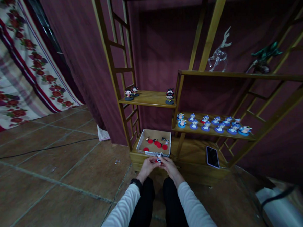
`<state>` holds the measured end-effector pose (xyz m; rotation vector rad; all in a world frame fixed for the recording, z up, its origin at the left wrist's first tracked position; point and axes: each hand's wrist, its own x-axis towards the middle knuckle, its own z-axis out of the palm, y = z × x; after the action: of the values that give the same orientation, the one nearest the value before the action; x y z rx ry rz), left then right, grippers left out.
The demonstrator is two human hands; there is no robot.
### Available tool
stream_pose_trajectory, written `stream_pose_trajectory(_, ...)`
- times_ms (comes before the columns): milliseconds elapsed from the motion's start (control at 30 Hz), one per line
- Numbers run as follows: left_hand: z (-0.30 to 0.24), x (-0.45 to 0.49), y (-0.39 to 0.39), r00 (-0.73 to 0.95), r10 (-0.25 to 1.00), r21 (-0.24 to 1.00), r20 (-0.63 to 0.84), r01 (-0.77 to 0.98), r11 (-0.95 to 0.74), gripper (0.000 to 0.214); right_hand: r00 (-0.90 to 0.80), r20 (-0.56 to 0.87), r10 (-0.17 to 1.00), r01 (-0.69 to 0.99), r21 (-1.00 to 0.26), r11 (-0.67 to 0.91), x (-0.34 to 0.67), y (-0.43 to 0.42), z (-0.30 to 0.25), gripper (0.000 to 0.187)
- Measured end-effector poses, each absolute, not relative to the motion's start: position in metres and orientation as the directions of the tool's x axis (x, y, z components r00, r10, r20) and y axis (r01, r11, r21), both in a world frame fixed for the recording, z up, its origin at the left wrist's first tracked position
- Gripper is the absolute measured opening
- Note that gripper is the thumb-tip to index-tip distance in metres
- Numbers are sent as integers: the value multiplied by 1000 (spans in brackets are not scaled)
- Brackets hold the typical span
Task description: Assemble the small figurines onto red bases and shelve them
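Between my left hand (148,165) and my right hand (169,164) is a small figurine (159,158), white and dark with a red base. The fingers of both hands close on it from either side, just in front of a shallow cardboard box (141,140). Inside the box lie several red discs (159,145) and a few small dark and white pieces, too small to make out. My fingertips partly hide the figurine's lower part.
Blue-based figurines (206,126) line the right shelf (214,132), and dark-haired figurines (170,98) stand on the left shelf (148,99). A phone (212,157) lies on the bottom board. Higher up stand a clear deer ornament (219,56) and a green ornament (264,58).
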<state>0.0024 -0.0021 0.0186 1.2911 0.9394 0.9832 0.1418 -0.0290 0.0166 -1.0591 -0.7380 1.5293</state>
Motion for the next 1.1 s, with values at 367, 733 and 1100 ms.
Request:
stream_pose_trajectory(367,21,0,-2,330,942,996,-52,-46,71,45,-40,-238,970,-451,-863,-230,144,-33,26,34)
stream_pose_trajectory(733,27,0,-6,337,939,992,-63,-85,97,43,-10,-251,968,-480,-848,-225,146,-26,11,27)
stream_pose_trajectory(1100,24,2,-6,281,950,962,-138,-189,196,37,-57,-208,976,-460,-862,-211,146,-29,12,31)
